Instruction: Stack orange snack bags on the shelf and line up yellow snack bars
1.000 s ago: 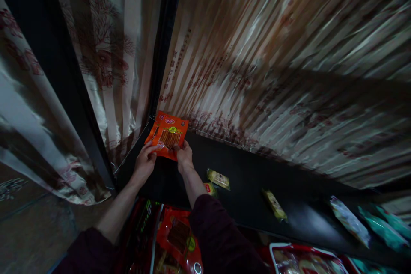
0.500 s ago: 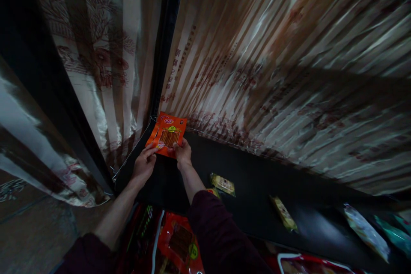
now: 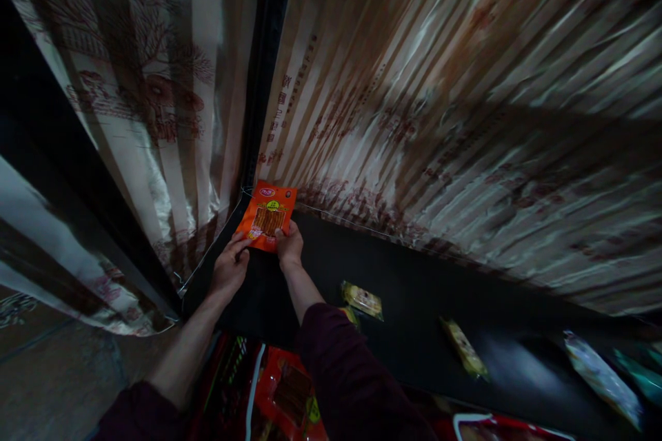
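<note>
An orange snack packet (image 3: 267,218) with brown strips pictured on its front leans at the far left corner of a black shelf (image 3: 414,275). My right hand (image 3: 290,245) grips its lower right edge, thumb across the front. At the lower left corner, my left hand (image 3: 230,267) has its fingers bent onto the packet's edge. Below my forearms, a red bag (image 3: 284,393) holds what look like more orange packets; my right sleeve covers part of it.
Two small yellow wrapped snacks (image 3: 363,300) lie apart on the shelf, with a pale packet (image 3: 603,375) and green wrapping (image 3: 641,375) farther right. Patterned sheeting (image 3: 414,117) hangs behind. A dark post (image 3: 266,69) rises at the corner, and a thin wire (image 3: 212,244) runs along the left edge.
The packet and both hands appear slightly farther left, with the packet standing a little straighter. My view has shifted slightly; both hands keep their hold.
</note>
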The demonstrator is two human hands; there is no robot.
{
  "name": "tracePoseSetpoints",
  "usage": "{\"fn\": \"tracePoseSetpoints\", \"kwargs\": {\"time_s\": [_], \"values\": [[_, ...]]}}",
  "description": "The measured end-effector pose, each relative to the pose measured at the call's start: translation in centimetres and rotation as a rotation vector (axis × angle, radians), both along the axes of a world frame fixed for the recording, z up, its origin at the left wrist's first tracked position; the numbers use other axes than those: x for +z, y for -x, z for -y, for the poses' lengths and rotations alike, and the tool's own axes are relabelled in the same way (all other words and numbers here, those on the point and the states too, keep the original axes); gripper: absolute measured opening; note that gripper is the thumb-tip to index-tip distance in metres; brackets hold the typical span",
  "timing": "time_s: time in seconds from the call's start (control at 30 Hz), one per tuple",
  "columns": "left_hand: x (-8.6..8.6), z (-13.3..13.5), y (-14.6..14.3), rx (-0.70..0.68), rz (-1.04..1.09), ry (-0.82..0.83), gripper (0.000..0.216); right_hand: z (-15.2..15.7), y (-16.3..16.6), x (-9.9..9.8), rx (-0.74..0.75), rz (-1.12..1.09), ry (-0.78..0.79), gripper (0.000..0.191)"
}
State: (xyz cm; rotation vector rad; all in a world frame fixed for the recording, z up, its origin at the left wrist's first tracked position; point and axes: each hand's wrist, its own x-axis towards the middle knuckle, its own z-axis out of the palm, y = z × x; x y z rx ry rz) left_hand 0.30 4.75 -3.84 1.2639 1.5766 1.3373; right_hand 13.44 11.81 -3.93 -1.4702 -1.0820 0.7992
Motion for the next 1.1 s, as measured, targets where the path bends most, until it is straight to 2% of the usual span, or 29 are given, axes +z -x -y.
{"fn": "tracePoseSetpoints", "kwargs": {"time_s": [0.17,0.3,0.6,0.83,1.1], "values": [[-0.5,-0.3,0.1,0.011,0.0,-0.006,0.028,0.6,0.8,1.4,-0.056,0.253,0.099,0.033],[-0.8,-0.3,0.2,0.006,-0.006,-0.015,0.028,0.6,1.1,1.7,-0.07,0.377,0.116,0.035],[-0.9,-0.2,0.1,0.005,-0.107,-0.016,0.028,0.5,1.3,1.5,-0.082,0.473,0.143,0.047],[-1.3,-0.2,0.0,0.018,-0.217,-0.034,0.028,0.5,1.4,1.4,-0.089,0.492,0.116,0.047],[-1.2,0.2,-0.5,-0.024,-0.37,-0.078,0.03,1.2,2.0,2.2,-0.082,0.585,0.174,0.057]]}}
